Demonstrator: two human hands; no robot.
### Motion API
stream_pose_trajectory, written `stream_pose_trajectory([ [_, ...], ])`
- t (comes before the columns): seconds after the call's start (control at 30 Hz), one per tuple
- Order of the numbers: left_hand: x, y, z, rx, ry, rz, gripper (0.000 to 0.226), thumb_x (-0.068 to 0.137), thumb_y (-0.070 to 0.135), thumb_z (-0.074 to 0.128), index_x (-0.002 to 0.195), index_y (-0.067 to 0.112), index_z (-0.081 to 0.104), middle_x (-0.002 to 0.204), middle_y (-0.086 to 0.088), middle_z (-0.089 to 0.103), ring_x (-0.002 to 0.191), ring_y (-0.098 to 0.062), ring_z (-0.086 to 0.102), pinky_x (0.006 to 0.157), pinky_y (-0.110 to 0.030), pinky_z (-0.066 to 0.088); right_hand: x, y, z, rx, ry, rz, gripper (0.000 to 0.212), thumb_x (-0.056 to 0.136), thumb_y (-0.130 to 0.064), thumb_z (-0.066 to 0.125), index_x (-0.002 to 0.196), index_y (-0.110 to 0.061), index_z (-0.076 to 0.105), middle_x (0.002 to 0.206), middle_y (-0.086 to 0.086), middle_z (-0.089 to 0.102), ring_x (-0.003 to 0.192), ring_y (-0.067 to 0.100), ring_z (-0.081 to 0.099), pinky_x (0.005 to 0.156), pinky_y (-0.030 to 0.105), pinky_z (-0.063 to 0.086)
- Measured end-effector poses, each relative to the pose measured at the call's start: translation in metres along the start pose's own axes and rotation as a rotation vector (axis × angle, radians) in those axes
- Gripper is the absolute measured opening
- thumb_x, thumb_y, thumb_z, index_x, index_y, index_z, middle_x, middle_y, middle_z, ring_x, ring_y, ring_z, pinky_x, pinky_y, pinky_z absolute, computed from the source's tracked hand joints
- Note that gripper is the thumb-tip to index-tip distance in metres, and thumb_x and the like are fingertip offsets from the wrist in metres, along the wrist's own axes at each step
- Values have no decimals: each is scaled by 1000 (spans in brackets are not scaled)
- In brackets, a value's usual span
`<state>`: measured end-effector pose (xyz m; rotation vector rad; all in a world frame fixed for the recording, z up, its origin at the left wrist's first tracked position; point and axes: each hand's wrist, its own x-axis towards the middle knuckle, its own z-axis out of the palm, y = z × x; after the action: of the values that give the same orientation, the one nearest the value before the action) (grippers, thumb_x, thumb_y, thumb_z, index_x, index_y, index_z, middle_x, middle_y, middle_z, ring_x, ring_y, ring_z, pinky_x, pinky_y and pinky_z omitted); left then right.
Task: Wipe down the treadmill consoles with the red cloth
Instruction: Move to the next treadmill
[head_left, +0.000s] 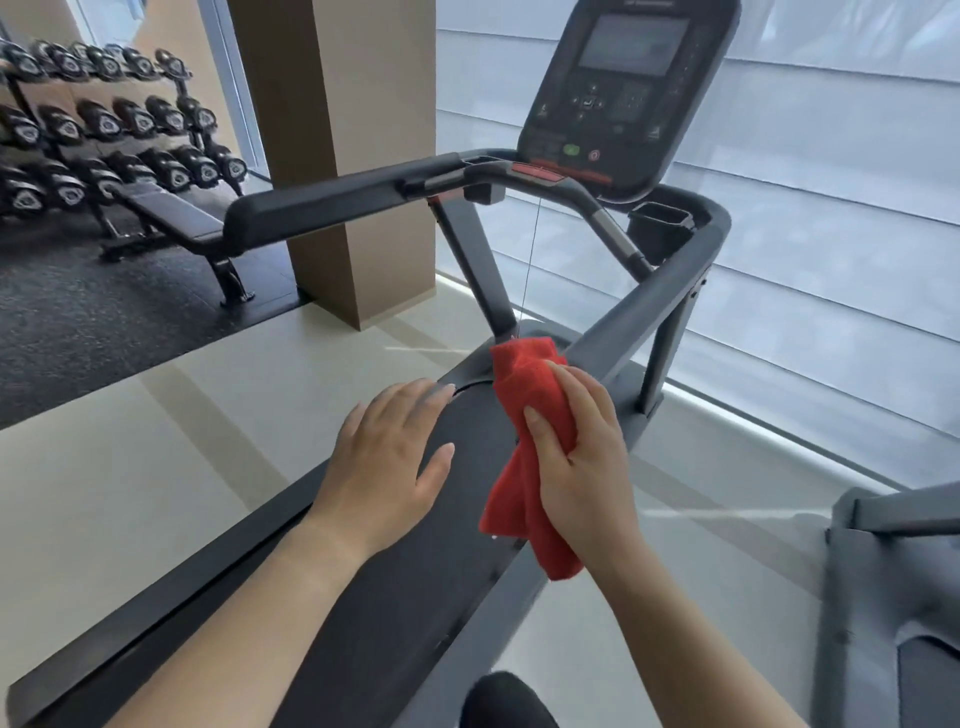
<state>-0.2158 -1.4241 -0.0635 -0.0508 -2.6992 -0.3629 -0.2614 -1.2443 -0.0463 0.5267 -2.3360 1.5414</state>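
A dark treadmill console (618, 98) with a grey screen and a green and a red button stands upper middle, above the black handrails (332, 208). My right hand (582, 457) is closed around a bunched red cloth (524, 447), held in the air over the treadmill belt (415, 571), well below the console. The cloth hangs down past my palm. My left hand (389, 462) hovers flat beside it, fingers apart, holding nothing. A thin safety cord (532, 249) hangs from the console down to the cloth's top.
A tan pillar (343, 156) rises left of the treadmill. A dumbbell rack (98, 124) and a bench (176, 218) stand on dark flooring at far left. A second treadmill's frame (893, 571) shows at the lower right. Blinds (831, 208) cover the window behind.
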Motion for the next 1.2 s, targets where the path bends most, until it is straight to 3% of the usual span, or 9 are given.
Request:
stream_pose_trajectory([
  [0.17,13,-45,-11,-12,45,-36,49,89,36,43,134,19,41,138,-4,46,127,-24,41,101,-48,37,26,-27,46,-3,-43,-26,40,93,-30,52,133,-32,45,135,-17,40,122,13,42,101,40,40],
  [0.3,21,-88,-12,4,19,-68,52,88,39,39,136,19,40,139,-4,45,128,-24,40,102,-48,38,44,-26,91,10,-66,8,41,94,-29,50,135,-28,43,138,-14,39,124,12,40,101,28,35],
  [0.47,35,-154,4,22,-44,-127,56,87,45,29,136,19,40,139,-1,44,129,-20,38,104,-46,36,72,0,165,25,-102,64,38,93,-26,52,131,-27,47,135,-14,42,121,10,42,101,26,35],
  [0.77,171,-266,43,1,-203,-155,55,88,43,33,137,19,41,140,-1,44,130,-19,37,104,-38,30,189,49,283,-1,-165,239,37,94,-24,52,131,-25,49,135,-16,42,121,12,40,99,20,29],
  [1.03,335,-280,23,-3,-300,-22,53,89,39,39,137,20,40,141,1,42,131,-18,35,105,-38,30,314,39,278,-56,-141,321,36,94,-27,51,130,-29,49,137,-17,40,120,13,39,97,16,27],
  [1.2,399,-255,9,-32,-353,85,59,87,47,26,139,21,37,143,2,40,132,-16,33,106,-35,25,359,30,239,-112,-45,400,37,94,-27,51,131,-32,48,137,-21,39,120,11,38,92,0,19],
])
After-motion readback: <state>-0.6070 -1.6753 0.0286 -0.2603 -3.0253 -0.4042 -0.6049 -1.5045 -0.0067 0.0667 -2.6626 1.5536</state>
